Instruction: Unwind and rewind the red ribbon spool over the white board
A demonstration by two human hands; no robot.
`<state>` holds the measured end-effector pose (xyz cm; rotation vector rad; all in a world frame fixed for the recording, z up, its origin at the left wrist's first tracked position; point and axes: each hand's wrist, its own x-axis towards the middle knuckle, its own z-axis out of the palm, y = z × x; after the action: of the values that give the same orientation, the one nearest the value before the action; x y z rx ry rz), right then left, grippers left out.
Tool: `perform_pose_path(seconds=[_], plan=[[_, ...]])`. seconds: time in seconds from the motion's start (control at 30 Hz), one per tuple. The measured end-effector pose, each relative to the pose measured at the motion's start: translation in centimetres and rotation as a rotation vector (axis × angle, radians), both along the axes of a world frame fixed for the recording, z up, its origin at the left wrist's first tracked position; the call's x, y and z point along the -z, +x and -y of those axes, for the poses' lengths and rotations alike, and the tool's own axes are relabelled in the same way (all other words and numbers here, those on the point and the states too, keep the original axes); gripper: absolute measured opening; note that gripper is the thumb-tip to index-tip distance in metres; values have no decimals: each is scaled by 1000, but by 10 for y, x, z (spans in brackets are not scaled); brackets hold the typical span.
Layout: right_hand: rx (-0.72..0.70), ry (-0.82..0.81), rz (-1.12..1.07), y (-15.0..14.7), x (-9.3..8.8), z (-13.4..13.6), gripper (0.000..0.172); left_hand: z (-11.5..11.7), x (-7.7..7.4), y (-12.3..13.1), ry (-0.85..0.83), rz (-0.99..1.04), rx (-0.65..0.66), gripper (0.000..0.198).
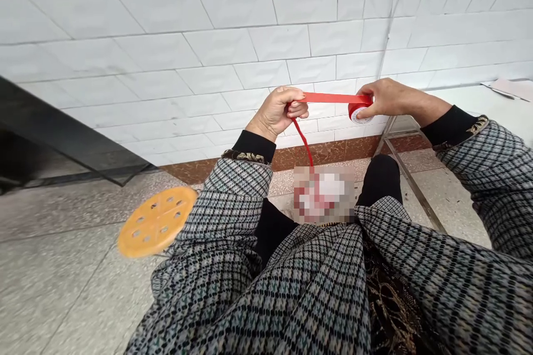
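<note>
Red strip [331,98], in the head view, runs taut from the left hand [283,111], closed around it, to the roll [358,111] pinched in the right hand [385,99]; a red strand [306,141] hangs below the left. Probably light, thin, twist-prone: best gripped flat across its width.

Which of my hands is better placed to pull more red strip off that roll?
Probably your left hand: it grips the red strip, while your right hand holds the roll.

Tape [328,98] spans left hand [280,110] to right hand [386,100]. A stool [157,223] stands left, a bench [468,101] right, the wall [250,39] behind.
</note>
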<state>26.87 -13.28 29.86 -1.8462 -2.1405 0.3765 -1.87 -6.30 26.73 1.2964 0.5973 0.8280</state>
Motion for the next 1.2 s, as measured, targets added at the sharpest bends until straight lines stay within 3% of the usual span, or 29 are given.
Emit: perform_pose_path(seconds=[0.13,0.37,0.67,0.8,0.97,1.07,1.2], plan=[[-11,-79,17,6,4,-8,37,-7,1,7,-28,-12,-16,37],[-83,-146,26,2,8,-14,41,-37,23,9,-75,38,-60,41],[62,-148,14,-7,20,-38,41,-52,48,5,-145,31,-55,43],[45,-145,-17,-4,24,-47,40,-57,59,1,-207,56,-57,46],[-94,-123,-294,-2,26,-47,48,-58,82,3,-302,68,-18,47],[-133,-129,-492,-13,23,-46,56,-51,97,16,-392,67,51,48],[-172,-196,-652,-34,15,-50,56,-44,109,40,-481,84,137,45]])
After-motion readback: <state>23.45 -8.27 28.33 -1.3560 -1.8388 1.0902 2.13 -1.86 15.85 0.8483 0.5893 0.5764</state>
